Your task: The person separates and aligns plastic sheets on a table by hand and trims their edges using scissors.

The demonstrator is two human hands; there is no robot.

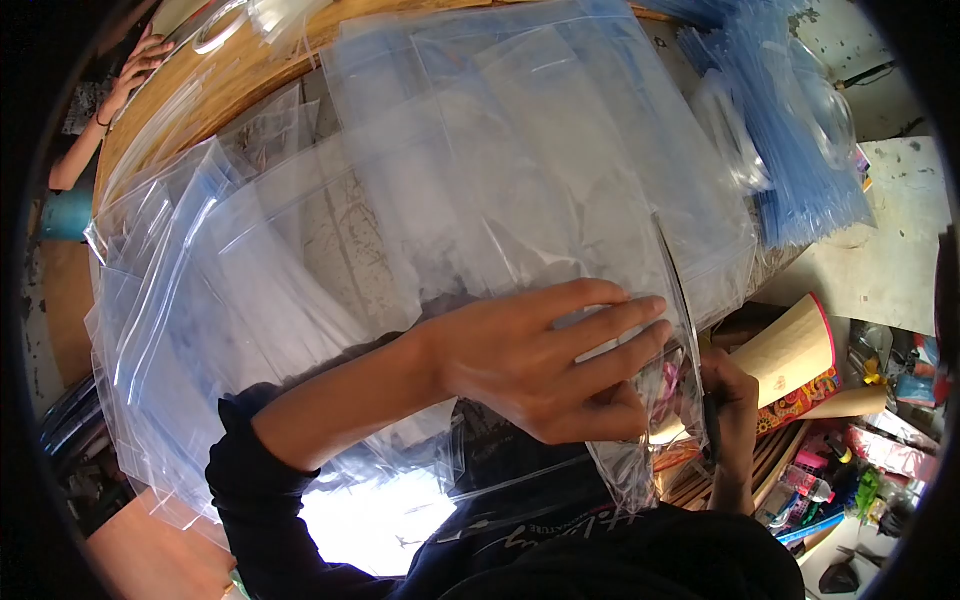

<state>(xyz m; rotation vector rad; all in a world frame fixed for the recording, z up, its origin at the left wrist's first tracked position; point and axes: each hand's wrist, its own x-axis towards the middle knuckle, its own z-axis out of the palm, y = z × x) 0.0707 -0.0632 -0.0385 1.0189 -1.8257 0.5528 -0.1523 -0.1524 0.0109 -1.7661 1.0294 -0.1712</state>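
My left hand [545, 365] reaches across from the left, palm down, with its fingers on a clear plastic sheet [560, 210]. Its thumb and curled fingers grip the near side of the sheet, where crumpled film [625, 470] hangs down against my dark shirt. To the right, my right hand [732, 395] is closed around the dark handle of a pair of scissors [680, 285]. Their long blade points away from me along the sheet's right side. The handle loops are mostly hidden by my fingers.
More clear plastic sheets [230, 290] overlap across the table at left. A bundle of bluish plastic strips [790, 130] lies at the far right. Below it are rolled sheets [790, 350] and cluttered small items [850, 480]. Another person's hand [145, 60] rests at the upper left.
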